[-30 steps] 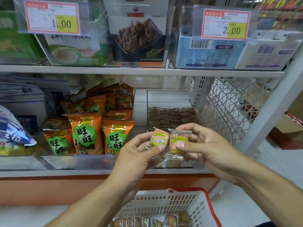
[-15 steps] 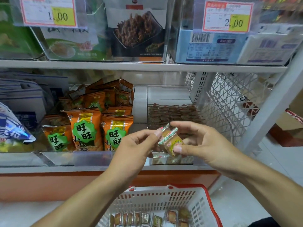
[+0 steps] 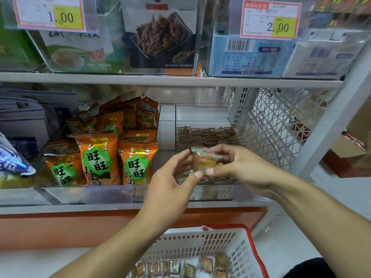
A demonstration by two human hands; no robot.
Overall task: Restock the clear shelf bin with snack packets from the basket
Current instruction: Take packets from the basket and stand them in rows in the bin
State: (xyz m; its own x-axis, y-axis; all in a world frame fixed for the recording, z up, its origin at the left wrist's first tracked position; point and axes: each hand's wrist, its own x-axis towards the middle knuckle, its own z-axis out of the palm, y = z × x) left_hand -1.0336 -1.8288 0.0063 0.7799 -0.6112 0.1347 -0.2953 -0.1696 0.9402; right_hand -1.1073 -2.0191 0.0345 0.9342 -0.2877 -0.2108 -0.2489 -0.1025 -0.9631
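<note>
Both hands pinch small snack packets in front of the clear shelf bin.

The right hand's fingers (image 3: 209, 171) and thumb are clamped on the snack packets (image 3: 203, 162), and the left hand (image 3: 170, 185) meets them with its thumb at their lower edge, its other fingers curled at their left side; the right hand (image 3: 245, 167) is blurred. The packets are held just before the clear shelf bin (image 3: 210, 194), which holds rows of small packets. Orange snack bags (image 3: 96, 157) stand in the next bin to the left. Below, the white basket (image 3: 247, 255) with a red rim holds more packets (image 3: 180, 268).
</note>
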